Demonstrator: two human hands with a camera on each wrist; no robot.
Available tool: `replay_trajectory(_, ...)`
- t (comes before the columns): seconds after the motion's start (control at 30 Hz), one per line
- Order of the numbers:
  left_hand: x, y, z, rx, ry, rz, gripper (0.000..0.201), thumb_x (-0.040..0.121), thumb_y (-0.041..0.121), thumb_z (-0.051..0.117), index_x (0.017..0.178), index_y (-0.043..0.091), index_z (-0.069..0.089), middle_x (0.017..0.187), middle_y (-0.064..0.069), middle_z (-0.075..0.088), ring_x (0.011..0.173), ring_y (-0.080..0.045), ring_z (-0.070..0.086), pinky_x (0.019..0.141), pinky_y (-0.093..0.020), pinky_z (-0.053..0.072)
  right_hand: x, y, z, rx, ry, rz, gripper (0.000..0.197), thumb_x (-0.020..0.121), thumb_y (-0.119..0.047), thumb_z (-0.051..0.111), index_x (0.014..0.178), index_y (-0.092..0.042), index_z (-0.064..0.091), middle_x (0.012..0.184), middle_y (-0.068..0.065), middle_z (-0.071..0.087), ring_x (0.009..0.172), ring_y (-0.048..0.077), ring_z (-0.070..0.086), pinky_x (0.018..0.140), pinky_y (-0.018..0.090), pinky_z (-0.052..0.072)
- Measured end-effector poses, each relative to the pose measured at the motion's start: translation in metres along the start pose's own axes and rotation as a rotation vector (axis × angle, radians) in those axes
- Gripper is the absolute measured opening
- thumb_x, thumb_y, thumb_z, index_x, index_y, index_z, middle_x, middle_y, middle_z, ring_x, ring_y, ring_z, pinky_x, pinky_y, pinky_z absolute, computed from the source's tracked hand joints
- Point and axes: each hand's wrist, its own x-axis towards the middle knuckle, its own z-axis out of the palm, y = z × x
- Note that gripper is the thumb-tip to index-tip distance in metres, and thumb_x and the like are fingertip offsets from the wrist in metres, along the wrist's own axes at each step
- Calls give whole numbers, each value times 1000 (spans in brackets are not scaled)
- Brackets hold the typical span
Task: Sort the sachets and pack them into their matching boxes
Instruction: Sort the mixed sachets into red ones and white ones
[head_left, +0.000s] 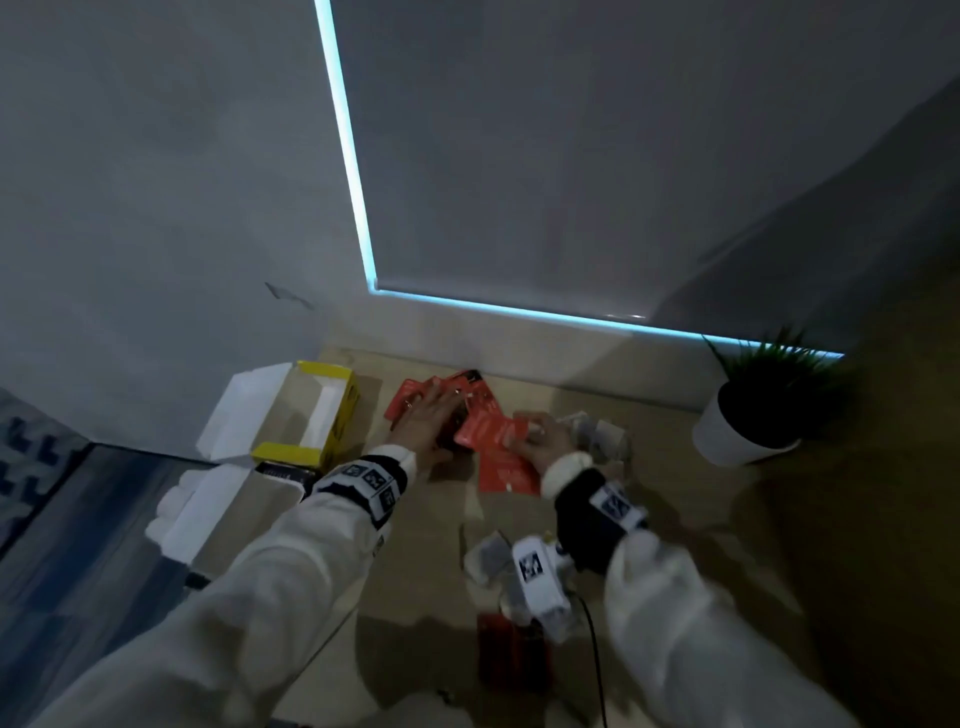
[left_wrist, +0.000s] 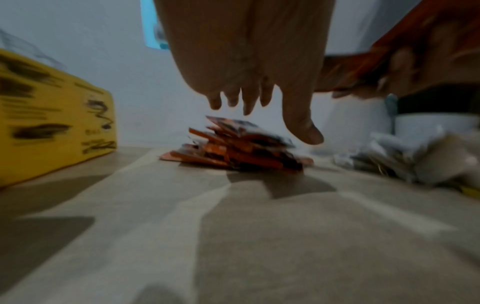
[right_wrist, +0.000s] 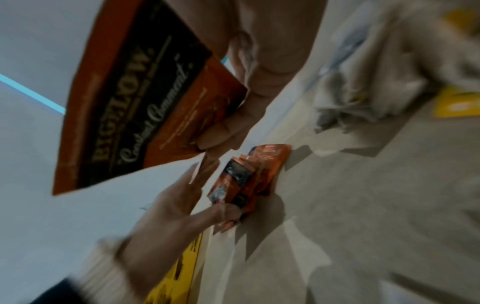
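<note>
- The right hand (head_left: 545, 441) pinches an orange sachet (right_wrist: 145, 98) between thumb and fingers; the packet is lifted off the table (head_left: 649, 519), and its black panel reads "Bigelow Constant Comment".
- The left hand (head_left: 428, 415) is spread flat, fingers straight, over a pile (left_wrist: 233, 148) of orange sachets. From the left wrist view the fingertips (left_wrist: 301, 131) hang just above the pile; the right wrist view shows the thumb touching its near edge.
- The pile lies at the back of the table, close to the wall, between the two hands.
- More orange sachets (head_left: 506, 470) lie flat on the table just below the right hand.
- A heap of white sachets (head_left: 597, 436) sits just right of the right hand.
- More white ones (head_left: 488, 558) lie nearer the person, beside the right wrist.
- A dark red packet (head_left: 506, 647) lies at the near edge of the table.
- A yellow box (head_left: 317, 410) stands open, left of the pile, flaps up.
- A second open box (head_left: 228, 514) with white flaps sits in front of it, nearer the person.
- A potted plant (head_left: 758, 410) stands at the table's right.
</note>
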Motion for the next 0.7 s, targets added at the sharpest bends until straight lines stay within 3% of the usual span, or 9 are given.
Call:
replay_trajectory(0.03, -6, -3, -3, -88, 95, -5, 84, 79, 11, 67, 146, 10, 16, 157, -13, 10, 146, -27, 4, 119, -36, 9, 8, -7, 5, -15, -6, -18, 43, 80, 16, 55, 121, 14, 43, 113, 31, 55, 70, 7, 58, 61, 8, 47)
replay_trajectory(0.1, -21, -11, -6, -260, 294, -65, 74, 82, 5, 62, 144, 6, 21, 154, -16, 18, 146, -29, 10, 116, -32, 10, 28, -23, 17, -24, -6, -24, 41, 81, 10, 58, 120, 11, 46, 117, 34, 55, 80, 19, 57, 68, 21, 48)
replay_trajectory(0.17, -40, -17, -4, -358, 438, -115, 63, 87, 6, 52, 143, 1, 24, 151, -18, 26, 143, -31, 19, 115, -34, 16, 47, -35, 30, -75, 21, -21, 41, 82, 4, 61, 120, 8, 47, 109, 30, 60, 87, 22, 52, 72, 26, 45)
replay_trajectory(0.27, -68, -15, 9, -360, 475, -119, 54, 86, 2, 50, 137, -2, 34, 142, -20, 39, 135, -33, 33, 112, -35, 24, 63, -47, 46, -107, -62, 11, 47, 86, -3, 59, 128, 4, 38, 91, 10, 53, 85, 21, 50, 70, 28, 46)
replay_trajectory(0.37, -84, -12, 27, -299, 387, -51, 39, 84, 9, 45, 122, 1, 52, 126, -21, 52, 121, -35, 46, 99, -31, 32, 56, -49, 43, -473, -182, 6, 51, 88, -13, 58, 132, -6, 34, 109, 11, 49, 101, 23, 52, 69, 28, 48)
replay_trajectory(0.43, -88, -3, 38, -267, 247, -1, 32, 85, 12, 45, 114, 5, 58, 123, -17, 56, 117, -33, 50, 91, -25, 32, 47, -45, 29, -725, -215, -82, 51, 85, -16, 60, 131, -6, 39, 124, 19, 54, 113, 33, 54, 89, 34, 47)
replay_trajectory(0.5, -88, 14, 50, -197, 73, -10, 29, 90, 14, 51, 118, 9, 56, 128, -13, 52, 120, -28, 47, 93, -23, 32, 36, -37, 11, -863, -265, -123, 46, 85, -13, 58, 128, -7, 44, 129, 19, 54, 116, 35, 53, 97, 38, 43)
replay_trajectory(0.6, -83, 50, 66, -131, -163, -52, 58, 86, 32, 60, 135, 9, 39, 141, -13, 35, 131, -29, 33, 106, -30, 29, 8, -18, -21, -1033, -374, -104, 39, 87, -11, 55, 125, -8, 46, 127, 16, 55, 113, 33, 54, 92, 35, 44)
replay_trajectory(0.7, -77, 81, 81, 1, -267, -21, 87, 80, 44, 65, 144, 6, 19, 148, -18, 20, 137, -33, 20, 110, -41, 26, -33, 12, -43, -1281, -518, -90, 59, 88, -27, 57, 140, -17, 32, 144, 11, 38, 131, 28, 39, 105, 36, 34)
